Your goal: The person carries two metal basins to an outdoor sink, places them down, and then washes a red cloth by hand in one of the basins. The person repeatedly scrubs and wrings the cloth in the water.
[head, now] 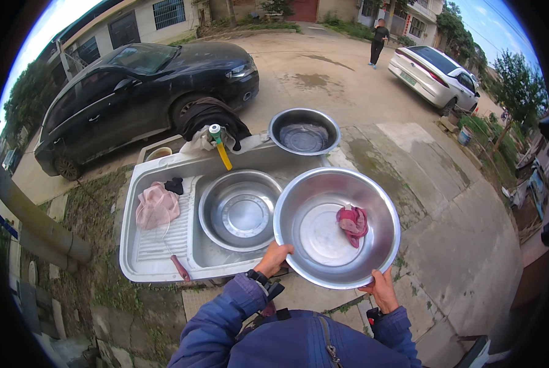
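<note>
Both my hands hold a large stainless steel basin (320, 234) by its rim, over the right end of an outdoor sink (132, 257). My left hand (273, 260) grips the rim at the lower left, my right hand (382, 289) at the lower right. A wet-looking dark pink cloth (353, 224) lies inside it. Left of it, a second steel basin (244, 214) stands in the sink bowl under a tap with a yellow hose (223, 155). A pink cloth (157, 207), a small black cloth (174, 185) and a wire strainer with a red handle (180, 268) lie on the ribbed drainboard.
A smaller steel basin (304, 133) with some liquid sits at the sink's far right corner. Dark clothing (214, 120) is heaped behind the tap. Beyond are a black car (145, 87), a white car (433, 76) and a standing person (378, 43). A thick pole (40, 221) rises at left.
</note>
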